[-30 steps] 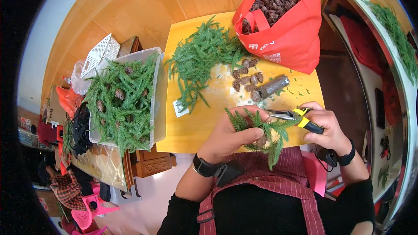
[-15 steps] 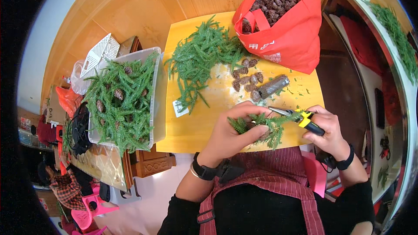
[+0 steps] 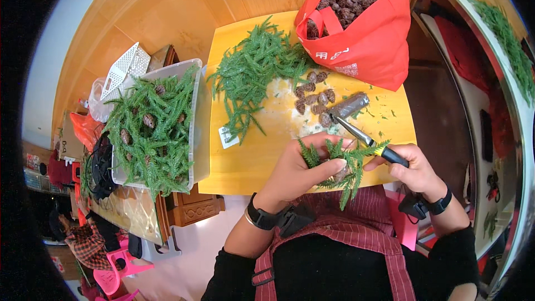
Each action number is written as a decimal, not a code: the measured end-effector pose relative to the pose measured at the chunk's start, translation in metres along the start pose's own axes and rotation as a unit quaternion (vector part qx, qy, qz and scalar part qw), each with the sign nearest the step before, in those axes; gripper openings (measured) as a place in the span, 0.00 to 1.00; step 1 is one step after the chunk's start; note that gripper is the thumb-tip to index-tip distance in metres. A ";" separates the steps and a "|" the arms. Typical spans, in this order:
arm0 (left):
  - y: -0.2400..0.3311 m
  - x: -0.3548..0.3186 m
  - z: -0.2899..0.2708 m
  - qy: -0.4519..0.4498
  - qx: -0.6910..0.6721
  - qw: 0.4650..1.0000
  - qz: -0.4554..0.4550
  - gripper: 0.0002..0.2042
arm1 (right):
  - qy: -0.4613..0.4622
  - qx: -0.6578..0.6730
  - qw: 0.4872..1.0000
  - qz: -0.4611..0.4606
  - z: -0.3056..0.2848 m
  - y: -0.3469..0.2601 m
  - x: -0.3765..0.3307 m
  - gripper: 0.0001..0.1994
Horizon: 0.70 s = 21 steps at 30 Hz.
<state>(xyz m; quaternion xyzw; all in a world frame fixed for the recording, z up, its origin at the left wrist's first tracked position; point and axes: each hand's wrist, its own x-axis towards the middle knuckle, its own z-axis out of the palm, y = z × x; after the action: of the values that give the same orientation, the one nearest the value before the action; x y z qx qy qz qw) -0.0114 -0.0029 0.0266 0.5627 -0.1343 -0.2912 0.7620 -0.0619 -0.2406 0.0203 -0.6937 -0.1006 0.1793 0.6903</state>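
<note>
My left hand (image 3: 305, 163) is closed around a small bunch of green artificial pine sprigs (image 3: 351, 174), with a pinecone (image 3: 341, 173) showing among them below the thumb. In my right hand (image 3: 413, 170) are long-nose pliers (image 3: 365, 138) with black and yellow handles, their tip pointing up and left beside the sprigs. Just beyond the tip lies a dark, cylindrical wrapped bundle (image 3: 351, 106). Loose pinecones (image 3: 312, 98) are scattered to its left. A heap of green sprigs (image 3: 259, 64) covers the back left of the yellow table (image 3: 239, 170).
At the back right stands a red bag (image 3: 368, 44) full of pinecones. A clear plastic bin (image 3: 202, 134) left of the table holds sprigs and pinecones. White tag (image 3: 228, 137) lies near the heap. Another person (image 3: 89, 245) sits at far left by a pink chair (image 3: 108, 278).
The pliers have swung from beside the sprigs to point up and left, toward the wrapped bundle. The sprigs in my left hand hang lower and more spread.
</note>
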 end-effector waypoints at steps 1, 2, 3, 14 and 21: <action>0.000 0.000 0.000 0.000 0.000 1.000 -0.001 0.15 | 0.000 0.001 1.000 0.001 0.000 0.000 0.000 0.26; 0.000 0.000 0.000 0.001 0.002 1.000 -0.004 0.15 | -0.006 0.002 1.000 0.013 0.000 -0.001 0.000 0.25; 0.000 0.000 0.000 0.002 0.004 1.000 -0.007 0.14 | -0.012 0.003 1.000 0.025 0.000 -0.002 0.000 0.25; 0.000 0.002 0.005 -0.010 -0.004 1.000 0.017 0.14 | 0.013 -0.001 1.000 -0.028 0.004 0.006 0.002 0.17; -0.002 0.003 0.004 -0.016 0.016 1.000 0.022 0.13 | 0.044 -0.088 0.995 0.017 0.005 0.002 -0.002 0.19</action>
<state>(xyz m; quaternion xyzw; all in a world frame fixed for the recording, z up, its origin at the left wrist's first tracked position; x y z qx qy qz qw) -0.0112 -0.0082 0.0258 0.5673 -0.1633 -0.2813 0.7565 -0.0660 -0.2372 0.0188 -0.7608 -0.0737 0.1512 0.6268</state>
